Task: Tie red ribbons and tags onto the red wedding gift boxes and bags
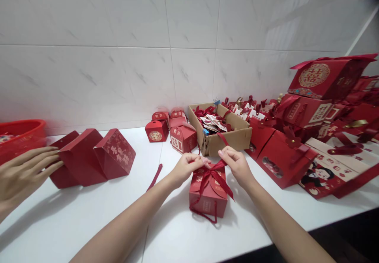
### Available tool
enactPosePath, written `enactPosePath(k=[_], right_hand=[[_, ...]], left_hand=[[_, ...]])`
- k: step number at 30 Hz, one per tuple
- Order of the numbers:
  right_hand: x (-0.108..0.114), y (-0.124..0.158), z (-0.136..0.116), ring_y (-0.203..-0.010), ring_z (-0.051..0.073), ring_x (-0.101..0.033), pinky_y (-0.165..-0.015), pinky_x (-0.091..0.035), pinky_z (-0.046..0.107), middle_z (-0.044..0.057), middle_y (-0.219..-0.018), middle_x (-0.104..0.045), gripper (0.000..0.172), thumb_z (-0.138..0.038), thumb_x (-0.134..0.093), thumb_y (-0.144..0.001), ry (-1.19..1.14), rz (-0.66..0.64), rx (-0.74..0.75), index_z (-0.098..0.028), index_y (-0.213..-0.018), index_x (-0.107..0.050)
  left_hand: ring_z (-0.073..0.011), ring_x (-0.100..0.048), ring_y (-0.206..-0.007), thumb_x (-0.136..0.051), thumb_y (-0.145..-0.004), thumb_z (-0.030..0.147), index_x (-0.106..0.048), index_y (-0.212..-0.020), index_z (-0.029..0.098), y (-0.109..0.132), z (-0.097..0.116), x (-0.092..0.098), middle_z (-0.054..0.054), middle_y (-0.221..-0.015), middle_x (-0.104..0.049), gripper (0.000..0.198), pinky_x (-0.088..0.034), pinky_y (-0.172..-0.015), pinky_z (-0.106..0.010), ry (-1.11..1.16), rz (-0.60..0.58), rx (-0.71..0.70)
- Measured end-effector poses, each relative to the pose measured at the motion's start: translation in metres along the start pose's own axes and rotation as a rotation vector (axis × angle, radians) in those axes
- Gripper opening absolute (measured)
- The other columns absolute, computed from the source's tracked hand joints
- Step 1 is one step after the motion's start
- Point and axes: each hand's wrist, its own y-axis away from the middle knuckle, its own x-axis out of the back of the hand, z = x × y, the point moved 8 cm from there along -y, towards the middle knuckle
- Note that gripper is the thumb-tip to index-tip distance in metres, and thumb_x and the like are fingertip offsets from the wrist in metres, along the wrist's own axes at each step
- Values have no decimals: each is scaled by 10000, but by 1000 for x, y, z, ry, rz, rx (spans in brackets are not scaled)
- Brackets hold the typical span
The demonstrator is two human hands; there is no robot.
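Note:
Right in front of me stands a red gift box [207, 202] with gold print on its closed flaps and a twisted cord handle hanging down its front. A dark red ribbon [218, 177] is looped in a bow across its top. My left hand [189, 169] pinches the ribbon at the left side of the bow, its fingertips over the box top. On the other side my right hand [235, 163] pinches the ribbon between thumb and fingers, with a loose end rising above it.
Another person's hand [28, 174] touches a row of red boxes [89, 158] at left, near a red basin [22, 127]. Behind my hands sit small red boxes [183, 138] and a cardboard box [225, 142] of cards and ribbons. Many red gift boxes [304, 115] crowd the right.

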Motion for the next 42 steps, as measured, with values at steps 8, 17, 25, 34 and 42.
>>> enactPosePath(k=[8,17,25,34,42], right_hand=[[-19,7,5,-571,95,-323,-537,-283,253,-28,-654,-320,537,-454,-665,-731,-163,-181,-114,-178,-498,-267],[-7,2,15,-602,118,-359,-604,-306,278,-13,-649,-357,451,-442,-599,-776,-247,-102,-148,-173,-482,-386],[5,-2,16,-585,117,-333,-593,-293,273,-18,-612,-342,485,-507,-607,-718,-220,10,-210,-179,-465,-354],[10,-1,21,-605,121,-331,-628,-266,280,-23,-622,-331,480,-448,-633,-715,-212,77,-204,-177,-434,-353],[-4,-2,29,-569,125,-312,-585,-272,277,-26,-585,-342,337,-410,-538,-747,-363,-10,-259,-192,-527,-404]], left_hand=[[-184,-633,-779,-746,-676,373,-432,-540,155,1,-1,-3,-82,-814,-701,406,-485,-702,-297,15,39,-17],[-205,-607,-847,-779,-618,300,-234,-457,202,4,4,-7,-38,-599,-652,577,-458,-799,-344,-50,115,-48],[-207,-583,-862,-781,-605,290,-206,-446,217,3,3,-7,-13,-509,-590,601,-436,-808,-332,-84,84,-60],[-197,-598,-830,-793,-616,290,-398,-427,171,3,-1,-7,-21,-613,-604,454,-430,-713,-283,-44,54,-39],[-171,-605,-691,-653,-747,475,-578,-599,128,0,-9,-8,-66,-700,-653,384,-429,-659,-267,176,-30,-6]])
